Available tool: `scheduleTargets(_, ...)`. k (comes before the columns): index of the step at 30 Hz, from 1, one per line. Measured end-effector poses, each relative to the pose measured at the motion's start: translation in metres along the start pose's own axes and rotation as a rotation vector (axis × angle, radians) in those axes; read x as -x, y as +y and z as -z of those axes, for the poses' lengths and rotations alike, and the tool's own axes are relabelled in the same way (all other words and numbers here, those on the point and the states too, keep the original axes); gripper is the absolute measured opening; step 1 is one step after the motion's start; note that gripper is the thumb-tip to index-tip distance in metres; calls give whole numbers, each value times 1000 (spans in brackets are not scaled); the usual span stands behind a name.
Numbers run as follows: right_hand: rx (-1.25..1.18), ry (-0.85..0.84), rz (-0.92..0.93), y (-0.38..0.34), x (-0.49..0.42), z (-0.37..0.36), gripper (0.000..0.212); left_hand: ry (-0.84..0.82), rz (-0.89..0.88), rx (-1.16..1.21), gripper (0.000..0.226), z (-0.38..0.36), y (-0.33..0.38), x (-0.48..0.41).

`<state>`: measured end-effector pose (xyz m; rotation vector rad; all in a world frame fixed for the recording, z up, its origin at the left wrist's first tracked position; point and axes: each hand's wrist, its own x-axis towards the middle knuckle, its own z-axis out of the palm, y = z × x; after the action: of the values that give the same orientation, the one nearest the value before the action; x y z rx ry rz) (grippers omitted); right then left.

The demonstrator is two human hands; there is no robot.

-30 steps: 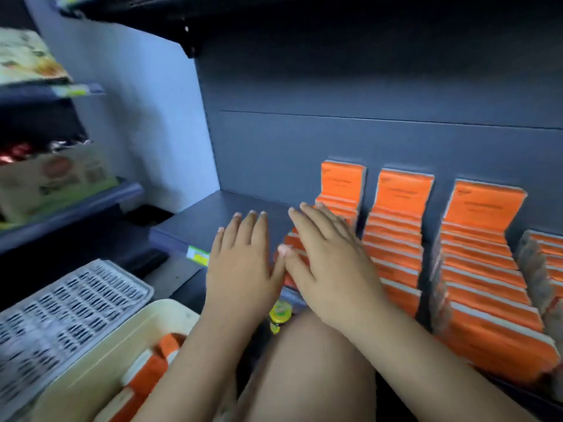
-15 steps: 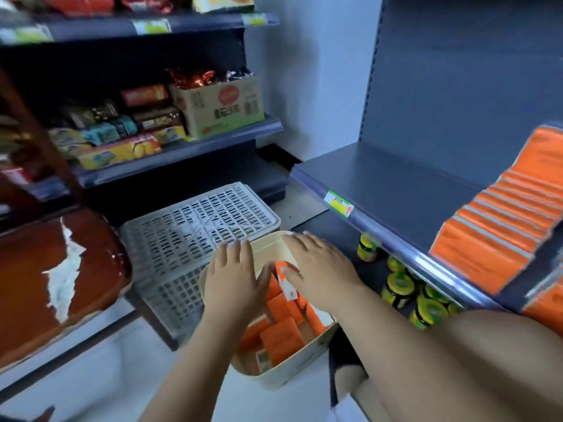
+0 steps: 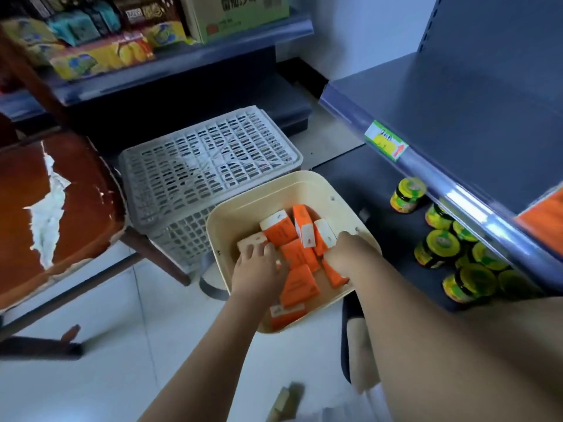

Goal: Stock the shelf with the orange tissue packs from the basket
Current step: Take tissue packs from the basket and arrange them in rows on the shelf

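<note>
A cream basket (image 3: 307, 185) stands on the floor and holds several orange tissue packs (image 3: 300, 254) lying jumbled, some showing white ends. My left hand (image 3: 259, 271) is down in its left side, with fingers and thumb curled round a pack there. My right hand (image 3: 345, 254) reaches into the right side, its fingers bent down round a white-ended pack, fingertips hidden. The dark shelf (image 3: 463, 86) runs along the right. A row of orange packs on the shelf (image 3: 545, 220) shows at the frame's right edge.
A grey perforated crate (image 3: 207, 159) sits upside down just behind the basket. A brown chair with a torn seat (image 3: 45, 208) stands at the left. Jars with yellow-green lids (image 3: 441, 248) fill the lower shelf. Snack boxes line the back shelves (image 3: 100, 56).
My view swung from the shelf's orange rows down to the basket. Both hands left the shelf, hovered open over the basket, and now are sunk among the packs with fingers curled.
</note>
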<state>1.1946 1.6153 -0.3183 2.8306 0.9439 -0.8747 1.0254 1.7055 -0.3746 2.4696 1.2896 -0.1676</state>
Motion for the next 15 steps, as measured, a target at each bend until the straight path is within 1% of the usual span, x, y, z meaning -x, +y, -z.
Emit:
scheduleTargets(4,-13,-15,-148,2,-29,-17,28,-150,18,34,51,-18,7,-13)
scheduleTargets(5,-15,-13,-171,3,-35,-22,26,-185,27,48,52,-23,10,-20)
scheduleTargets(8,4,2,-213,6,-50,-39,26,-247,117,134,65,-33,22,-41)
scheduleTargets(10,-55,-22,-236,6,-62,-55,29,-263,145,207,64,-41,35,-59)
scheduleTargets(13,-214,-85,-258,4,-76,-75,38,-245,109,205,51,-47,61,-85)
scheduleTargets(15,-263,-77,-271,3,-87,-85,41,-216,153,217,54,-57,72,-106)
